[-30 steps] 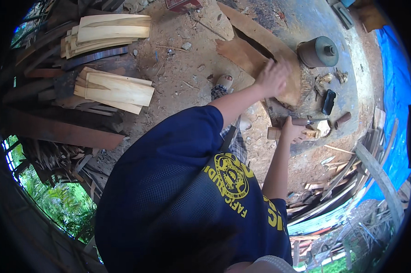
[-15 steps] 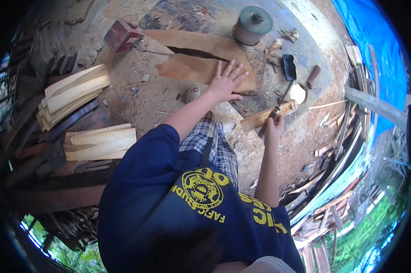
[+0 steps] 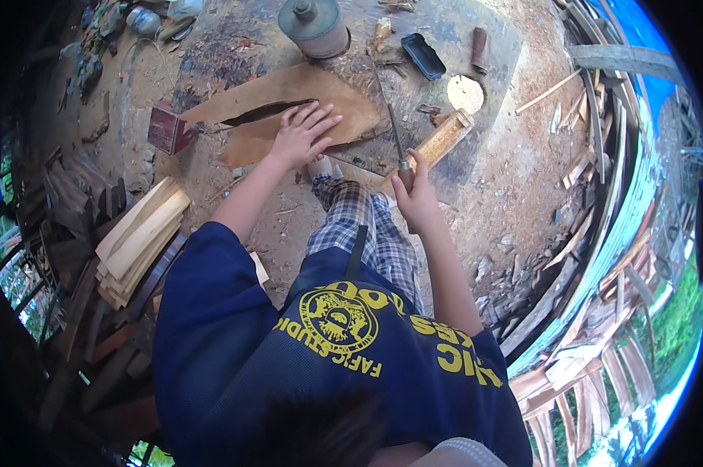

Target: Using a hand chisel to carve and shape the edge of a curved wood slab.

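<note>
My left hand (image 3: 305,134) lies with fingers spread on a brown sheet (image 3: 344,101), beside the long dark split that runs through it. My right hand (image 3: 418,196) is closed around the wooden handle (image 3: 405,176) of a tool whose long thin metal blade (image 3: 395,128) points away from me over the sheet's right side. Whether it is a file or a knife I cannot tell. Just right of this hand, a light wooden block (image 3: 442,142) lies at a slant, its near end close to my fingers.
A round lidded canister (image 3: 320,39) stands beyond the sheet. Right of it are a black tray (image 3: 423,57), a brown cylindrical piece (image 3: 480,51) and a pale round disc (image 3: 465,94). At left are a dark red box (image 3: 167,128) and stacked pale boards (image 3: 141,237). Scrap wood lines the right side.
The view has shifted, so the ground items appear farther left. My left hand still rests on the sheet; my right hand keeps hold of the tool, its blade now pointing up and slightly left.
</note>
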Demonstrator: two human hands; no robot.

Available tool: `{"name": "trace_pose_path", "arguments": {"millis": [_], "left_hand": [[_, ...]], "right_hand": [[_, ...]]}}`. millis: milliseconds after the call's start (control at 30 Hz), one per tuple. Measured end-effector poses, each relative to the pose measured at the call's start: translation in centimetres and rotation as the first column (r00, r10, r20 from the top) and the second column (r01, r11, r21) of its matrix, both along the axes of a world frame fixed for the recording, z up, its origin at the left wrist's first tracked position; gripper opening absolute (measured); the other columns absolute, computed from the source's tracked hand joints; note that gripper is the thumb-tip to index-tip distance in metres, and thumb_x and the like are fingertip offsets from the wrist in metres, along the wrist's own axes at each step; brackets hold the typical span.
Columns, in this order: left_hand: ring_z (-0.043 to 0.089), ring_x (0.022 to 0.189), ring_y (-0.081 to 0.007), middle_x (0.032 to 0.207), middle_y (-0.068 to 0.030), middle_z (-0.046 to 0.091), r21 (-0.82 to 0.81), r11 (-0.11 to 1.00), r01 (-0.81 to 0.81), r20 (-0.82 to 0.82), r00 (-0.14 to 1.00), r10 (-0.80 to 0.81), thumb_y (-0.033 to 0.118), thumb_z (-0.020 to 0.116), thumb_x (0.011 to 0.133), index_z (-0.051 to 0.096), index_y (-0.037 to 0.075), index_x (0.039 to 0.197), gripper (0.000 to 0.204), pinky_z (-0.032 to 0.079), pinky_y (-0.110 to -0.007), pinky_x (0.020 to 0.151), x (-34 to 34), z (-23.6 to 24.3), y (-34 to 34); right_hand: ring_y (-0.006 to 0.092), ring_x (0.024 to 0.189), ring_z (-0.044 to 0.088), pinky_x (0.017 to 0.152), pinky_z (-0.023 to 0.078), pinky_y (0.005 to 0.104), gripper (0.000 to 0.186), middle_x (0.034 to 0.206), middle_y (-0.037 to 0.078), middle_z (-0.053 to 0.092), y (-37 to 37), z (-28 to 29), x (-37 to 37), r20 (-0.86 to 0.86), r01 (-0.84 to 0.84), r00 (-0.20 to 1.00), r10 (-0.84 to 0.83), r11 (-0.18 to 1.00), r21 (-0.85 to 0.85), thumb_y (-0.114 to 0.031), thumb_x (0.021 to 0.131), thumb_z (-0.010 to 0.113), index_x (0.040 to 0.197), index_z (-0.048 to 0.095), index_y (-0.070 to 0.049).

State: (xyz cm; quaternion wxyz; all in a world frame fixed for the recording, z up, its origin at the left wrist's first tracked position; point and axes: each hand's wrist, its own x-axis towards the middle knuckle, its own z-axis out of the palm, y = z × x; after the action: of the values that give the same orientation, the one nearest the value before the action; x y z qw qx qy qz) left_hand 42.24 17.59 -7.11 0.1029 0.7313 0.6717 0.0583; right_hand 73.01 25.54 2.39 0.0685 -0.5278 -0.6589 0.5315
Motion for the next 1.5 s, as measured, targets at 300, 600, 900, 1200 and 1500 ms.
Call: {"name": "trace_pose_path", "arguments": {"millis": [300, 600, 900, 1200, 1500], "left_hand": [[0.01, 0.153, -0.034, 0.163, -0.0161, 0.019, 0.101, 0.572, -0.814, -0.013, 0.574, 0.819, 0.059, 0.042, 0.097, 0.024, 0.014, 0.157, 0.077, 0.003, -0.059, 0.121, 1.4, -2.3, 10.4], [0.006, 0.154, -0.0344, 0.164, -0.0167, 0.017, 0.074, 0.567, -0.82, -0.025, 0.567, 0.823, 0.063, 0.042, 0.093, 0.026, 0.016, 0.156, 0.081, 0.002, -0.06, 0.121, 1.3, -1.4, 10.8], [0.01, 0.153, -0.0378, 0.162, -0.0203, 0.02, 0.094, 0.572, -0.815, 0.003, 0.575, 0.818, 0.06, 0.044, 0.094, 0.028, 0.029, 0.156, 0.072, 0.002, -0.061, 0.12, 2.0, -1.7, 10.8], [0.006, 0.153, -0.0378, 0.163, -0.0196, 0.019, 0.099, 0.577, -0.811, 0.03, 0.582, 0.812, 0.058, 0.045, 0.093, 0.032, 0.028, 0.154, 0.07, -0.002, -0.062, 0.12, 1.4, -1.6, 10.6], [0.009, 0.152, -0.0393, 0.161, -0.0221, 0.022, 0.125, 0.595, -0.794, 0.003, 0.6, 0.8, 0.058, 0.046, 0.094, 0.04, 0.03, 0.15, 0.064, 0.002, -0.065, 0.118, 1.7, -2.2, 10.5]], "right_hand": [[0.0306, 0.084, 0.069, 0.075, 0.055, 0.0403, 0.053, 0.097, 0.019, 0.066, 1.5, -0.1, -1.2, 0.048, -0.138, 0.989, 0.142, 0.987, -0.078, -0.009, 0.095, 0.057, 0.144, 0.039, -0.014], [0.0149, 0.073, 0.059, 0.055, 0.048, 0.028, 0.049, 0.088, 0.01, 0.059, 1.3, -1.6, -1.0, -0.327, 0.012, 0.853, -0.407, 0.642, -0.767, -0.025, 0.092, 0.06, 0.132, 0.043, -0.001], [0.0164, 0.075, 0.062, 0.053, 0.054, 0.0281, 0.048, 0.099, 0.012, 0.06, 1.1, -0.4, -1.8, -0.237, 0.16, 0.817, -0.525, 0.602, -0.783, -0.017, 0.09, 0.072, 0.124, 0.042, -0.003], [0.0122, 0.076, 0.06, 0.052, 0.056, 0.0234, 0.059, 0.096, 0.007, 0.056, 0.4, 0.8, -1.9, -0.08, 0.192, 0.965, -0.248, 0.885, -0.425, -0.005, 0.092, 0.063, 0.146, 0.041, -0.008], [0.0374, 0.069, 0.067, 0.062, 0.055, 0.0473, 0.055, 0.086, 0.018, 0.063, 1.4, -0.8, -3.1, 0.284, -0.23, 0.943, 0.172, 0.956, 0.184, -0.021, 0.098, 0.058, 0.151, 0.043, -0.025]]}}
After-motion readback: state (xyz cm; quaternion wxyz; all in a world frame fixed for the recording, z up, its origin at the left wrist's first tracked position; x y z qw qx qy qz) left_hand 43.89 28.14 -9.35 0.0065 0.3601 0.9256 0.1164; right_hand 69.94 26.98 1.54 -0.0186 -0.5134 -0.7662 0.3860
